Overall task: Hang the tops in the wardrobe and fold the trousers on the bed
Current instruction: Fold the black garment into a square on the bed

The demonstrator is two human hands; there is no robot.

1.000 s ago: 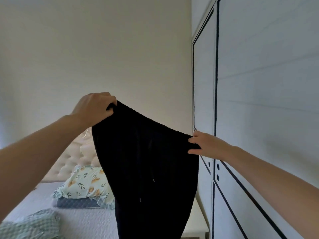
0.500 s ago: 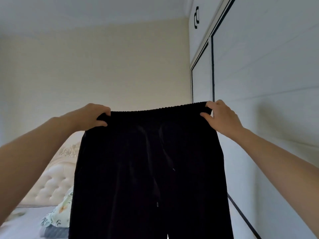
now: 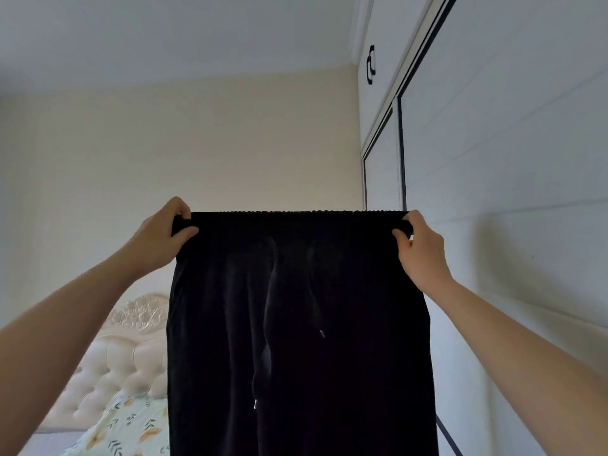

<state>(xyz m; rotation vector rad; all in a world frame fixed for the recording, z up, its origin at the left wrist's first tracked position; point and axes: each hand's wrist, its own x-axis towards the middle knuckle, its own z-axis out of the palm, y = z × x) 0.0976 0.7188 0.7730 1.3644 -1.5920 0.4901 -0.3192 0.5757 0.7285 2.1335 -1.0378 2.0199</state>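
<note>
A home bedroom: a tufted cream headboard, a floral pillow, and white wardrobe doors.

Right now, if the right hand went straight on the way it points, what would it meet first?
The right hand grips the waistband of the black trousers. Beyond it the way looks free to the cream wall; the wardrobe door lies close alongside, depth unclear.

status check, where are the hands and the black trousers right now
Left hand and right hand each grip a waistband corner. Black trousers held up spread, hanging straight, not on the bed. Nothing in the way.
</note>
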